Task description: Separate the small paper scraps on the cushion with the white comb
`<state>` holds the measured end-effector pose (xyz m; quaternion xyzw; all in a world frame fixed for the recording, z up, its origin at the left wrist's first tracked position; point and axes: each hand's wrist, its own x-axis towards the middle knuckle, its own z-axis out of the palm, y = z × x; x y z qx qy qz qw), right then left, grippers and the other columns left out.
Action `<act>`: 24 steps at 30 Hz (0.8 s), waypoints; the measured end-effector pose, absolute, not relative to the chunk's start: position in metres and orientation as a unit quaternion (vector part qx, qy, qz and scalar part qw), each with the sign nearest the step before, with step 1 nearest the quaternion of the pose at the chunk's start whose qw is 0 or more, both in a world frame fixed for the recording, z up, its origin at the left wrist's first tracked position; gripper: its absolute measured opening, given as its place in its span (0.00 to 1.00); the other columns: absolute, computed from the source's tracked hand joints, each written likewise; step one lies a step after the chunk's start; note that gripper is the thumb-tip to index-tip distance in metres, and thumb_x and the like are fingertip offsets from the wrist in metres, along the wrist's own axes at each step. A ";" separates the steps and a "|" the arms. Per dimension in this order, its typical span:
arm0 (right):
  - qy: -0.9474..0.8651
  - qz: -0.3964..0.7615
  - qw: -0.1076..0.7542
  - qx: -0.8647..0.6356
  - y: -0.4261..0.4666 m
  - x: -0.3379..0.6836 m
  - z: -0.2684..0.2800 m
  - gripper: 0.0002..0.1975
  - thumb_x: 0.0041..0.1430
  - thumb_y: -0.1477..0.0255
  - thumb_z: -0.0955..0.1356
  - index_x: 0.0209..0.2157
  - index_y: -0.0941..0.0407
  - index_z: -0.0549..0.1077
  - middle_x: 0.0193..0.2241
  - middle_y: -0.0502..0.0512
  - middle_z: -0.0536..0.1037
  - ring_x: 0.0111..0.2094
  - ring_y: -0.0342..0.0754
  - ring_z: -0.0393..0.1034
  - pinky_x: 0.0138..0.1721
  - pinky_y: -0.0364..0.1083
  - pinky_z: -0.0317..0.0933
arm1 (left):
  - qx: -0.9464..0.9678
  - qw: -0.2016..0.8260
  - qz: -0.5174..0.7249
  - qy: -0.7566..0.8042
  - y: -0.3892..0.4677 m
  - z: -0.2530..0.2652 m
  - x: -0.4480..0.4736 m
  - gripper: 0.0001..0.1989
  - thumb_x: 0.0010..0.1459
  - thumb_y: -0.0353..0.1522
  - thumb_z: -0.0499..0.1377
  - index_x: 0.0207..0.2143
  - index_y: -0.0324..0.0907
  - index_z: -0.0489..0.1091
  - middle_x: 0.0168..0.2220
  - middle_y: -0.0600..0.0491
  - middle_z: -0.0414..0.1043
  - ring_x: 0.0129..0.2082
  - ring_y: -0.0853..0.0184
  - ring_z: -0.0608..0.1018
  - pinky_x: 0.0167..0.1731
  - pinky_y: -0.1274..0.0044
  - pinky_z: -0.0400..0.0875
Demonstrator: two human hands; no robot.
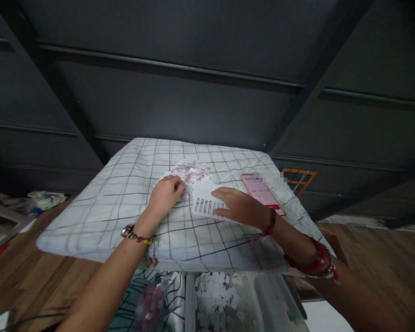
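On the checked cloth lies a heap of small white and pinkish paper pieces (192, 171). My left hand (166, 193) is at the heap's near left edge with its fingers curled together; whatever they hold, if anything, is hidden. Just right of it sits a white slotted holder (203, 190), with a row of narrow slots along its near side. My right hand (240, 206) grips the holder's right side, the thumb at the front and the fingers over the top, covering part of the slots.
A pink phone (261, 193) showing a running timer lies to the right on the cloth-covered table (124, 207). Below the near edge, a clear plastic bin (269, 295) contains many white paper scraps (217, 293). Dark panels (180, 101) stand behind the table.
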<state>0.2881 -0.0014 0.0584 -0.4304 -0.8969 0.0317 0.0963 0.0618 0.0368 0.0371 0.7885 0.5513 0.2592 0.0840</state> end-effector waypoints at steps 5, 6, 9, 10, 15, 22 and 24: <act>-0.905 -0.029 -0.019 -0.424 -0.019 0.297 0.055 0.12 0.55 0.68 0.68 0.39 0.61 0.71 0.35 0.61 0.77 0.36 0.51 0.72 0.35 0.47 0.64 | 0.785 0.068 0.268 0.554 0.039 0.037 0.062 0.12 0.57 0.34 0.48 0.24 0.42 0.66 0.26 0.51 0.70 0.29 0.65 0.71 0.31 0.75 0.61; -0.908 -0.039 -0.037 -0.416 -0.020 0.294 0.056 0.11 0.56 0.69 0.67 0.39 0.61 0.71 0.34 0.61 0.77 0.35 0.50 0.72 0.34 0.46 0.64 | 0.791 0.076 0.265 0.546 0.039 0.038 0.063 0.11 0.56 0.33 0.48 0.24 0.42 0.66 0.26 0.51 0.71 0.29 0.65 0.71 0.31 0.75 0.61; -0.910 -0.072 -0.072 -0.402 -0.025 0.284 0.060 0.10 0.58 0.76 0.64 0.41 0.62 0.71 0.32 0.62 0.77 0.32 0.49 0.72 0.29 0.45 0.62 | 0.811 0.095 0.251 0.520 0.036 0.045 0.062 0.11 0.55 0.32 0.48 0.24 0.42 0.66 0.26 0.51 0.70 0.29 0.66 0.71 0.31 0.75 0.61; -0.908 -0.084 -0.079 -0.402 -0.026 0.280 0.062 0.10 0.58 0.78 0.62 0.41 0.62 0.71 0.31 0.62 0.77 0.31 0.49 0.72 0.27 0.45 0.61 | 0.816 0.097 0.247 0.514 0.034 0.048 0.061 0.11 0.56 0.32 0.48 0.24 0.41 0.66 0.26 0.51 0.70 0.29 0.65 0.70 0.31 0.75 0.61; -0.892 -0.139 -0.074 -0.423 -0.023 0.281 0.079 0.16 0.58 0.83 0.57 0.45 0.63 0.68 0.30 0.63 0.77 0.28 0.49 0.72 0.24 0.46 0.57 | 0.824 0.103 0.241 0.503 0.019 0.054 0.047 0.13 0.59 0.35 0.48 0.30 0.41 0.69 0.30 0.50 0.71 0.32 0.64 0.72 0.34 0.74 0.64; -0.863 -0.174 -0.011 -0.473 -0.005 0.302 0.097 0.13 0.58 0.82 0.57 0.37 0.59 0.70 0.33 0.60 0.75 0.33 0.48 0.70 0.28 0.45 0.57 | 0.799 0.064 0.278 0.529 0.020 0.026 0.021 0.16 0.58 0.36 0.47 0.40 0.39 0.70 0.40 0.45 0.67 0.44 0.60 0.71 0.49 0.67 0.65; -0.859 -0.172 0.006 -0.482 -0.003 0.304 0.096 0.12 0.58 0.82 0.57 0.36 0.59 0.70 0.35 0.59 0.75 0.32 0.46 0.69 0.29 0.44 0.58 | 0.776 0.022 0.302 0.553 0.025 0.015 0.016 0.19 0.58 0.39 0.48 0.45 0.37 0.68 0.44 0.43 0.65 0.47 0.57 0.69 0.51 0.64 0.64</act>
